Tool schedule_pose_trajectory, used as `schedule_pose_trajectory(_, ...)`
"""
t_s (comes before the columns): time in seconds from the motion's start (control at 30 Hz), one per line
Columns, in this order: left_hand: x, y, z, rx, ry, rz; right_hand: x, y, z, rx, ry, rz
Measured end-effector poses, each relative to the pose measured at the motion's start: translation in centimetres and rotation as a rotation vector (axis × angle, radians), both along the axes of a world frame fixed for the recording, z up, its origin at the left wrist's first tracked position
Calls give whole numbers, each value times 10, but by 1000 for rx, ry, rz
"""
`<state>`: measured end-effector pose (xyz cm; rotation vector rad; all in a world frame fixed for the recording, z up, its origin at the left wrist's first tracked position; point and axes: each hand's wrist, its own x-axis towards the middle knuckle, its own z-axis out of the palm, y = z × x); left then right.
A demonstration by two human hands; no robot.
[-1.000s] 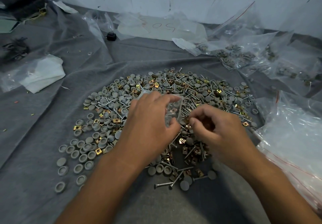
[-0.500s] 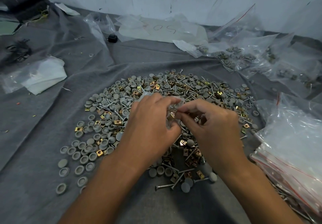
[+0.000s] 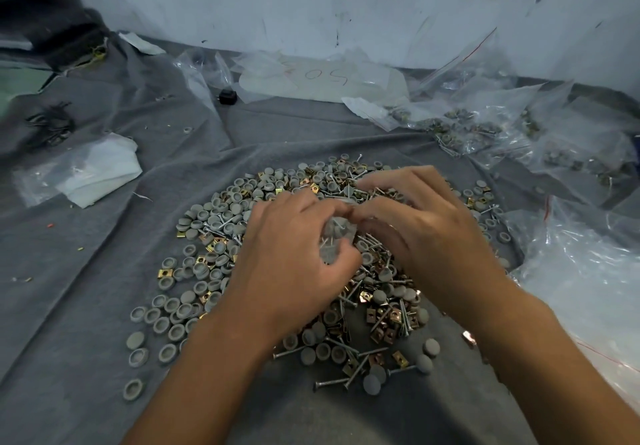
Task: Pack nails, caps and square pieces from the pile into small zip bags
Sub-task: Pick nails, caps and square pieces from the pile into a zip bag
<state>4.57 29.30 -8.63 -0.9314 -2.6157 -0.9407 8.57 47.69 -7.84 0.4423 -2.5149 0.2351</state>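
Observation:
A wide pile [image 3: 221,264] of grey round caps, silver nails and brass square pieces lies on a grey cloth [image 3: 86,306]. Above its middle my left hand [image 3: 294,264] grips a small clear zip bag [image 3: 334,237] with nails and caps inside. My right hand [image 3: 426,233] meets it from the right, thumb and forefinger pinching the bag's top edge. Both hands hide the pile's centre.
Filled zip bags [image 3: 485,133] lie heaped at the back right. A stack of clear bags [image 3: 588,271] sits at the right edge. White paper in plastic [image 3: 90,171] lies at left, a small black object [image 3: 228,95] and a marked sheet [image 3: 322,77] by the wall.
My right hand rose from the pile and came to the bag's top. Both hands moved up and away from me a little with the bag.

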Motion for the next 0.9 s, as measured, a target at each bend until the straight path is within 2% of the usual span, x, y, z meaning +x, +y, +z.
schedule_pose_trajectory(0.2, -12, -19, 15, -5, 70, -52, -17, -1, 33, 222, -96, 125)
schedule_pose_trajectory(0.3, -14, -25, 20, 99, 108, -75, -17, -9, 50, 183, -107, 158)
schedule_pose_trajectory(0.4, -12, -30, 22, 405, -14, -63, -9, -7, 61, -65, -125, 124)
schedule_pose_trajectory(0.47, -11, -32, 25, 668, -217, -75, 3, -2, 61, -350, -108, 100)
schedule_pose_trajectory(0.53, -11, -29, 27, 849, -428, -113, 16, 0, 56, -692, -152, 82)
schedule_pose_trajectory(0.6, -11, -23, 26, 893, -562, -119, 24, -1, 42, -976, -239, 77)
schedule_pose_trajectory(0.67, -10, -16, 23, 877, -597, -104, 26, -1, 26, -1153, -321, 40)
schedule_pose_trajectory(0.77, -8, -9, 18, 849, -571, -87, 23, 0, 11, -1240, -384, -42)
schedule_pose_trajectory(0.9, -9, -6, 15, 833, -512, -78, 25, 5, 2, -1183, -346, -79)
